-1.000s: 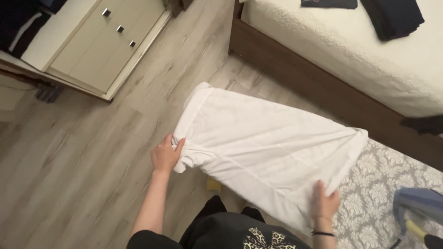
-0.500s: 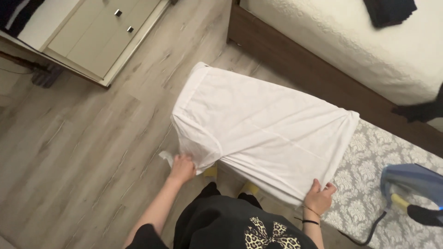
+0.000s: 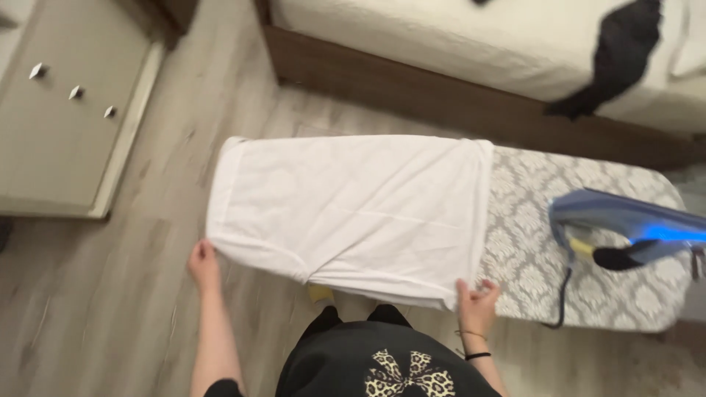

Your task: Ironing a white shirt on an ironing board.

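white shirt (image 3: 353, 206) spread flat on ironing board (image 3: 588, 242) | left hand (image 3: 202, 265) pinches its corner | right hand (image 3: 476, 305) grips hem | iron (image 3: 625, 228) parked right of it, pressing apparently unstarted

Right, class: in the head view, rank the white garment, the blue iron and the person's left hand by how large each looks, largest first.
1. white garment, spread over one end of the ironing board
2. blue iron, on the board's other end
3. left hand, at the garment's corner

The gaps are wide; nearness to the camera leaves the order sure.
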